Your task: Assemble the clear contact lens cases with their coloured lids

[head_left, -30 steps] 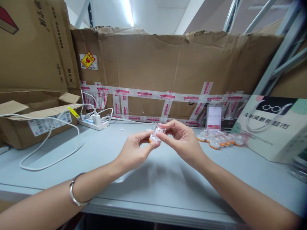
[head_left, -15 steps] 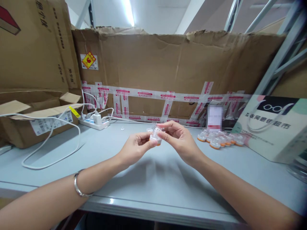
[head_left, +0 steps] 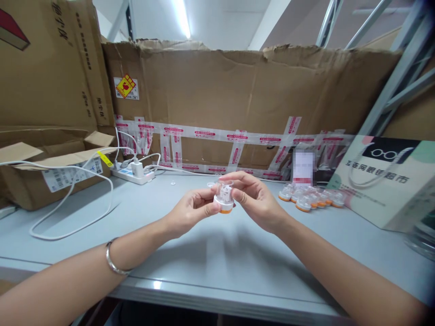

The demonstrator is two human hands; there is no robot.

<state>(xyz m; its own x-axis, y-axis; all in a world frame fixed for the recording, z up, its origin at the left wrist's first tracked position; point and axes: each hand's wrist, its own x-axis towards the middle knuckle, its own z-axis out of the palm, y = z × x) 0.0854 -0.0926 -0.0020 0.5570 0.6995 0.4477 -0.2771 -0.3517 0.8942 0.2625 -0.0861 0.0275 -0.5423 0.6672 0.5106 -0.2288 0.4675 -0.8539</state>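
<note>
Above the middle of the table I hold a small round container [head_left: 224, 204] with a clear top, white inner parts, a white collar and an orange base. My left hand [head_left: 193, 212] grips its collar from the left between thumb and fingers. On the other side, my right hand [head_left: 255, 199] has its thumb and fingers around the clear upper part. The container is roughly upright. Behind it, partly hidden by my left fingers, shows a small clear, round-rimmed piece [head_left: 211, 184]. Several similar clear containers with orange bases [head_left: 303, 204] stand in a group to the right.
A white power strip [head_left: 136, 174] with cables lies left, beside an open carton [head_left: 44, 181]. One white cable [head_left: 68, 235] loops over the table. A large taped cardboard box [head_left: 204, 90] walls off the back. At right stands a paper bag [head_left: 380, 190]. A tiny clear piece [head_left: 173, 183] lies behind my left hand.
The container has come slightly down and right and is more upright, showing more of its clear top and orange base. My right thumb has shifted right along its side.
</note>
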